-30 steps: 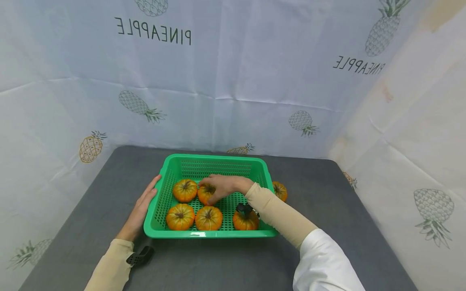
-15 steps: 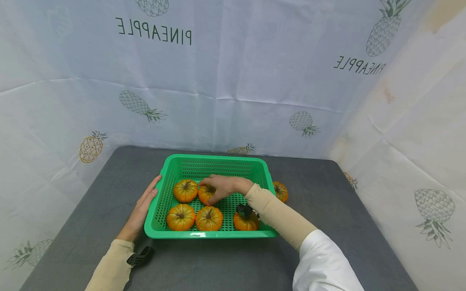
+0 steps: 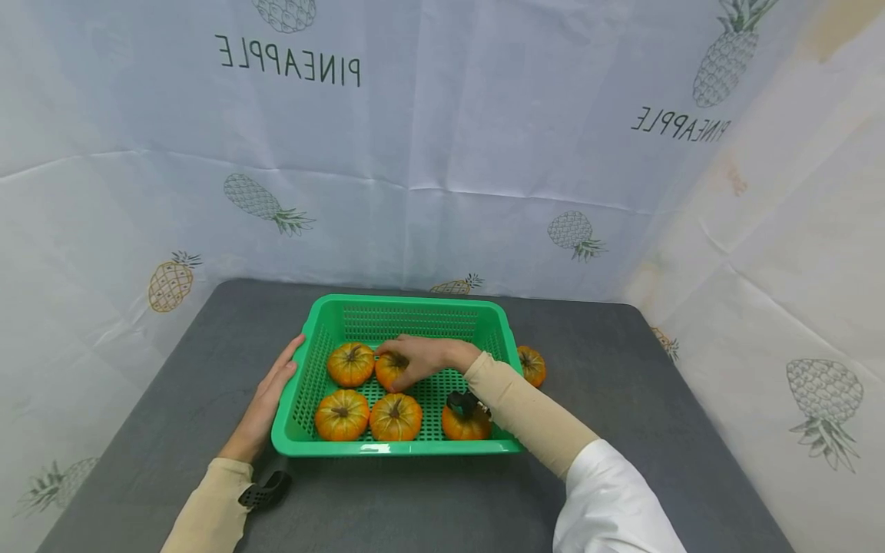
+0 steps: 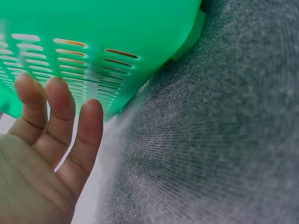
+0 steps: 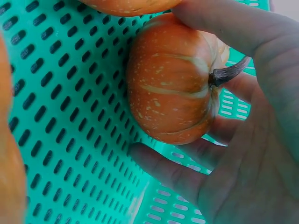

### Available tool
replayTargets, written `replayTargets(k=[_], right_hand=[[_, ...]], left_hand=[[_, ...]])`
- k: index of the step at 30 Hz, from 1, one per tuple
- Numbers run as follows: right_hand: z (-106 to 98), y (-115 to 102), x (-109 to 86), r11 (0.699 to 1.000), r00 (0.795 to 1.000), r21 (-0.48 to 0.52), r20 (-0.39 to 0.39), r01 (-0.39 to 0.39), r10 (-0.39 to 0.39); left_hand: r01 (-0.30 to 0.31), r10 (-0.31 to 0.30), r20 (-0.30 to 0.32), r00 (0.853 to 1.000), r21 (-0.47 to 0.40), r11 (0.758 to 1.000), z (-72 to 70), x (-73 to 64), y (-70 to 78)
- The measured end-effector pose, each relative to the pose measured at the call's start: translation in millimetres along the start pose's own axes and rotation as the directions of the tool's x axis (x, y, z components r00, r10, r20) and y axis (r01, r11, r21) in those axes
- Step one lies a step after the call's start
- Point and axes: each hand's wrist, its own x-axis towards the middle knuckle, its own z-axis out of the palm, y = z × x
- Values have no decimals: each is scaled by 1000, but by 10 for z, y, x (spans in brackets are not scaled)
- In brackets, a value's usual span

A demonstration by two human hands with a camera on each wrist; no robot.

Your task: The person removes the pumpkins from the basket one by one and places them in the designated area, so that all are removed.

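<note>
A green plastic basket (image 3: 346,448) with slotted walls holds several small orange pumpkins. My right hand (image 3: 429,355) reaches inside and grips one pumpkin (image 5: 170,84) in the back row, thumb on one side and fingers on the other. Its dark stem points toward the palm in the right wrist view. Left of it sits another pumpkin (image 3: 351,364). Two more, a front-left pumpkin (image 3: 342,415) and a front-middle pumpkin (image 3: 396,418), lie nearer me. At the basket's left wall rests my left hand (image 3: 266,399), its fingers (image 4: 91,126) extended along the outside.
Under my right forearm, a front-right pumpkin (image 3: 465,426) is partly hidden. Outside the basket's right wall, one pumpkin (image 3: 531,365) lies on the dark grey table (image 3: 594,369). A pineapple-print cloth (image 3: 442,138) hangs behind and at both sides.
</note>
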Motion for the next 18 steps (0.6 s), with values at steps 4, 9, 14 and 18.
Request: replayTargets(k=[4, 9, 14, 18], right_hand=[[6, 7, 8, 1000, 1000, 16, 9, -10, 10], [21, 21, 15, 1000, 1000, 20, 11, -18, 18], [31, 40, 24, 1000, 1000, 15, 9, -20, 20], [21, 37, 16, 1000, 1000, 15, 10, -20, 19]], left_hand=[[4, -4, 0, 1000, 0, 1000, 2, -1, -3], [-5, 5, -2, 1000, 14, 1000, -1, -14, -5], [0, 0, 2, 1000, 19, 1000, -1, -19, 12], [15, -15, 9, 1000, 19, 1000, 0, -17, 34]])
